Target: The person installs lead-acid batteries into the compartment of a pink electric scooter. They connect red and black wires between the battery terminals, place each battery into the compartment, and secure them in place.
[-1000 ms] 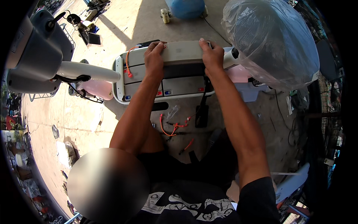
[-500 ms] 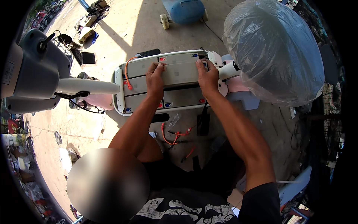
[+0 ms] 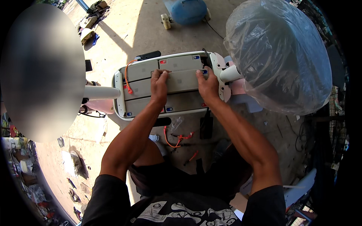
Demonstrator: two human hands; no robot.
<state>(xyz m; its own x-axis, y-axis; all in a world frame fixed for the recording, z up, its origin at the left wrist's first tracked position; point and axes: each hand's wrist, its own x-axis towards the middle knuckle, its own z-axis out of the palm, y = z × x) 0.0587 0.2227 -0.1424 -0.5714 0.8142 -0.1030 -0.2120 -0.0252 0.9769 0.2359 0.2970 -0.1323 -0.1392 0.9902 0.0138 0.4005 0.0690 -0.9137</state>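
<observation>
A grey battery block (image 3: 181,82) is held at both ends between my hands, over the middle row of the white-framed scooter deck (image 3: 117,100). My left hand (image 3: 160,87) grips its left end, thumb on top; my right hand (image 3: 208,86) grips its right end beside a blue terminal. Around it lie other grey batteries, including one in the back row (image 3: 178,62) and one in the front row (image 3: 184,101). Red and blue terminals show at their ends. An orange cable (image 3: 127,75) lies across the left batteries. The held block's underside is hidden.
A plastic-wrapped seat (image 3: 279,56) rises at the right. White tubing (image 3: 102,92) joins the deck's left end. Orange cables (image 3: 177,141) and a black pedal (image 3: 206,126) are near my legs. A blue tank (image 3: 186,11) on wheels stands beyond.
Both hands have brought the battery toward me and down into the middle row. More of the back-row battery shows, and the dark gap before the front row has narrowed.
</observation>
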